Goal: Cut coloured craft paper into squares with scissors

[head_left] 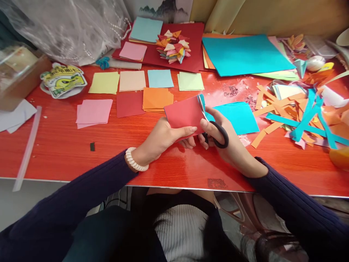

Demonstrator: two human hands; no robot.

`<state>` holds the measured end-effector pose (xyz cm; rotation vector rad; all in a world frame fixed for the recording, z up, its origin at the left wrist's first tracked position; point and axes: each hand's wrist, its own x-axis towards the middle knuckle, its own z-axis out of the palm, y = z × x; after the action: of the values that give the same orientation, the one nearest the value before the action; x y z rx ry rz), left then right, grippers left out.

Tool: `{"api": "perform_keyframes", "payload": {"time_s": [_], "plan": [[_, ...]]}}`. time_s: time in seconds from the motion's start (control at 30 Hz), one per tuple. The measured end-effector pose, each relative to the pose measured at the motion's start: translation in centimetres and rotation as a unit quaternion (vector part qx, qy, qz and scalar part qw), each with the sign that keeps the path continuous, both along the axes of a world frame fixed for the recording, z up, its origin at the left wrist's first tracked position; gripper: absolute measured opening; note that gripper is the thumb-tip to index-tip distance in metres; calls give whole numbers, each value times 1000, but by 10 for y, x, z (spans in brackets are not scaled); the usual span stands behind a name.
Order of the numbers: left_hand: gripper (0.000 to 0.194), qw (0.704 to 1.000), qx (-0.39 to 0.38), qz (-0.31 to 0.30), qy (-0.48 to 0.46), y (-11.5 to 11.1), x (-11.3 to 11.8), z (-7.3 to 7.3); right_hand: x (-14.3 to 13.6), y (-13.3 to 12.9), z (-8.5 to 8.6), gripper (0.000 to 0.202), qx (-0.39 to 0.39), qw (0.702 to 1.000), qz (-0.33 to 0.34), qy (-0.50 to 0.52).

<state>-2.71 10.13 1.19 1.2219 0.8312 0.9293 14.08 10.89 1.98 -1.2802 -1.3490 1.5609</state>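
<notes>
My left hand (169, 134) pinches a red paper square (184, 112) by its lower left part, thumb on top and fingers beneath. My right hand (220, 134) grips black-handled scissors (224, 140), whose blades lie along the right edge of the red paper. A strip of blue paper shows behind the blades. Just right of the scissors, a blue sheet (240, 116) lies on the table, partly covered by my right hand. Left of the red paper sit an orange paper stack (157, 99) and a dark red square (128, 105).
Pink squares (95, 112), yellow-green squares (104, 83) and other small stacks lie on the red table (109, 160). A folded-paper ring (173, 47) stands behind. Paper scraps (305, 116) heap up at right. A clear strip (27, 153) overhangs the front edge.
</notes>
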Motion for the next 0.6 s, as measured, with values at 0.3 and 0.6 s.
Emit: {"api": "perform_keyframes", "payload": {"time_s": [0.3,0.6], "plan": [[27,1000,-11,1,5,-1,1,-3,0,1,0,84,-5,1000,-3,-3],[24,999,-43,15,-4,-1,2,-1,0,-2,0,90,7,1000,-11,-21]]}}
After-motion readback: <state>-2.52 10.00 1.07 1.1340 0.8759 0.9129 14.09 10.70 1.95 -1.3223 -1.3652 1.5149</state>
